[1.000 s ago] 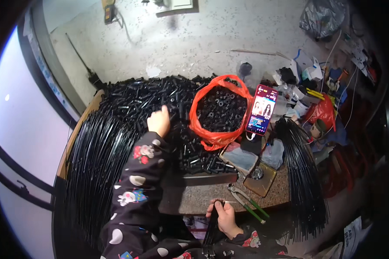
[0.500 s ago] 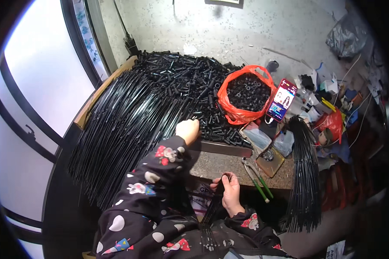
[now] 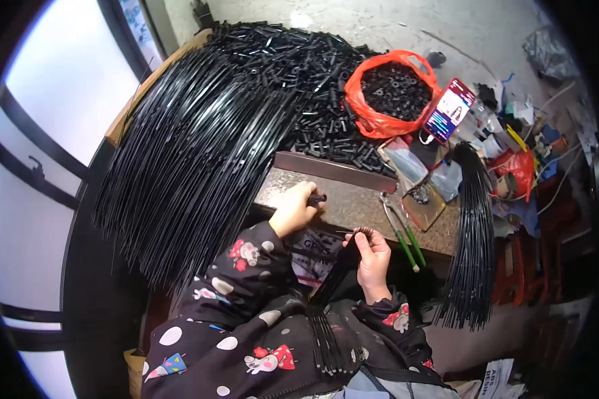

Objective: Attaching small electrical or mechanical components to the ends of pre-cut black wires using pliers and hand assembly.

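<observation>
Over the near edge of the speckled worktop (image 3: pixel 343 201), my left hand (image 3: pixel 294 210) is closed on a short black plastic tube (image 3: pixel 318 199). My right hand (image 3: pixel 373 257) is lower and to the right, pinching the top of a bundle of thin black strands (image 3: pixel 326 339) that hangs down across my lap. A thin wire pokes out toward the left from the right-hand fingers. The two hands are apart. Beyond them lies a large heap of similar black tubes (image 3: pixel 313 86), held back by a brown strip (image 3: pixel 336 172).
A mass of long black strands (image 3: pixel 180 159) covers the left side. At the back stand a red plastic bag (image 3: pixel 359 113) of small black rings and a lit phone (image 3: pixel 450 111). Green-handled pliers (image 3: pixel 404 233) and another strand bundle (image 3: pixel 469 246) lie right, near clutter.
My left hand has come back from the heap toward the right hand, now with a black tube in it. The view has tipped downward, and the right hand keeps its pinch.
</observation>
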Available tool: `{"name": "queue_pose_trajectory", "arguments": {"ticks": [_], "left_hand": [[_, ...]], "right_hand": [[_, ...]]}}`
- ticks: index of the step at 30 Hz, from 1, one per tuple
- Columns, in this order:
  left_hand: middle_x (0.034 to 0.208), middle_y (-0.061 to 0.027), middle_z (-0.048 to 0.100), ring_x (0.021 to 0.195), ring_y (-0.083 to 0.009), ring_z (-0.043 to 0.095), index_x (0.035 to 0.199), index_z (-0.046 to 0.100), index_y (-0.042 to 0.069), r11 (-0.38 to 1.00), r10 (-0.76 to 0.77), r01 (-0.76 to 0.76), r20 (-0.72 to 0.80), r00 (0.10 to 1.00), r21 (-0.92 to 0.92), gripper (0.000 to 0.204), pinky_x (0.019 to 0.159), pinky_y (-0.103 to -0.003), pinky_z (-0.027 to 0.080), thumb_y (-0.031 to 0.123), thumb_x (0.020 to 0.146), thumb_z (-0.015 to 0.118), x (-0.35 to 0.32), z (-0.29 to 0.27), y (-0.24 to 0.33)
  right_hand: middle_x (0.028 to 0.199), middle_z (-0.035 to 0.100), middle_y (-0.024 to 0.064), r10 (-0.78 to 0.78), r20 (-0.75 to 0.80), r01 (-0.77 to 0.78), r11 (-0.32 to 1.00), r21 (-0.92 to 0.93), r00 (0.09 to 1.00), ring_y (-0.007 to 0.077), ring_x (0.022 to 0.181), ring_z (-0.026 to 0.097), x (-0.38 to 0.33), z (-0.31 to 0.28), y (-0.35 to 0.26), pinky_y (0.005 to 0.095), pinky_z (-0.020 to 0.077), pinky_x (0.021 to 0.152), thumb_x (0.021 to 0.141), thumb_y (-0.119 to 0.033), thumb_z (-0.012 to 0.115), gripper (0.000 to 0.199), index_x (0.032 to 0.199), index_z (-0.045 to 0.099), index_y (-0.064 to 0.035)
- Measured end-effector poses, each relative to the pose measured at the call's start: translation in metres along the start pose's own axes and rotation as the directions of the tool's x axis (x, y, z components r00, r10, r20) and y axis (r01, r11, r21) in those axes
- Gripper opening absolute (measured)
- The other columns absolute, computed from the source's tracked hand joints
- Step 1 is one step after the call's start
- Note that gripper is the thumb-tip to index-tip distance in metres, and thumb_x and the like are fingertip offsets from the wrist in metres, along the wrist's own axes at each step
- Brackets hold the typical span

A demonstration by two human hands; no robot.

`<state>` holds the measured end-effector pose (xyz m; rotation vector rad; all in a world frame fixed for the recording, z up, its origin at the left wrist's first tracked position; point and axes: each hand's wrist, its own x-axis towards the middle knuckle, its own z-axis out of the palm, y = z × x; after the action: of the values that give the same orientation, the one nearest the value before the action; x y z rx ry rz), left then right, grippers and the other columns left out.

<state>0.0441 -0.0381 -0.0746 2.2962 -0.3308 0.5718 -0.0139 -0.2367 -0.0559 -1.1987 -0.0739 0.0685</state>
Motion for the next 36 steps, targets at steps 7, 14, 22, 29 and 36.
{"name": "queue_pose_trajectory", "arguments": {"ticks": [7, 14, 22, 29, 36], "left_hand": [[0.095, 0.0014, 0.051, 0.077, -0.0066, 0.046, 0.085, 0.053, 0.007, 0.380, -0.186, 0.189, 0.125, 0.975, -0.906, 0.011, 0.071, -0.021, 0.038, 0.017, 0.088, 0.055, 0.015, -0.028, 0.080], [0.080, -0.0007, 0.054, 0.057, -0.0052, 0.046, 0.089, 0.052, 0.009, 0.081, -0.516, 0.341, 0.253, 0.819, -0.937, 0.009, 0.051, -0.018, 0.037, 0.013, 0.085, 0.059, 0.001, -0.035, 0.057], [0.096, -0.0132, 0.060, 0.079, -0.0180, 0.063, 0.105, 0.054, -0.004, -0.461, -0.207, 0.561, 0.698, 0.686, -0.688, 0.024, 0.064, -0.021, 0.055, -0.003, 0.081, 0.055, -0.052, -0.021, 0.041], [0.099, -0.0128, 0.061, 0.080, -0.0166, 0.063, 0.102, 0.056, -0.001, -0.417, -0.229, 0.522, 0.642, 0.732, -0.744, 0.022, 0.074, -0.026, 0.053, -0.001, 0.080, 0.059, -0.041, -0.025, 0.053], [0.094, -0.0090, 0.061, 0.083, -0.0164, 0.062, 0.098, 0.057, 0.000, -0.300, -0.207, 0.546, 0.612, 0.763, -0.782, 0.022, 0.074, -0.025, 0.053, -0.001, 0.077, 0.062, -0.044, -0.021, 0.048]], "right_hand": [[0.085, 0.060, -0.0001, -0.097, 0.055, 0.105, 0.981, -0.166, 0.994, 0.0056, 0.074, 0.053, -0.006, 0.017, 0.007, 0.0205, 0.0440, 0.071, 0.084, -0.006, 0.059, 0.013, 0.096, 0.058, -0.0003], [0.082, 0.060, 0.0031, -0.052, 0.108, 0.061, 0.994, -0.086, 0.993, 0.0102, 0.076, 0.056, -0.005, 0.011, 0.007, 0.0235, 0.0465, 0.068, 0.087, -0.007, 0.054, 0.010, 0.095, 0.055, -0.0029], [0.091, 0.054, 0.0011, 0.047, -0.034, -0.039, 0.981, 0.189, 0.998, 0.0083, 0.083, 0.050, -0.009, 0.026, 0.014, 0.0214, 0.0391, 0.078, 0.084, -0.007, 0.060, 0.017, 0.097, 0.050, -0.0028], [0.090, 0.052, 0.0029, -0.024, -0.017, 0.026, 0.988, 0.149, 1.000, 0.0094, 0.080, 0.050, -0.015, 0.037, 0.011, 0.0229, 0.0464, 0.066, 0.083, -0.008, 0.061, 0.020, 0.097, 0.047, -0.0040], [0.087, 0.053, 0.0032, -0.001, -0.020, 0.004, 0.987, 0.162, 1.000, 0.0100, 0.075, 0.052, -0.012, 0.035, 0.012, 0.0233, 0.0465, 0.065, 0.083, -0.006, 0.061, 0.020, 0.097, 0.047, -0.0042]]}}
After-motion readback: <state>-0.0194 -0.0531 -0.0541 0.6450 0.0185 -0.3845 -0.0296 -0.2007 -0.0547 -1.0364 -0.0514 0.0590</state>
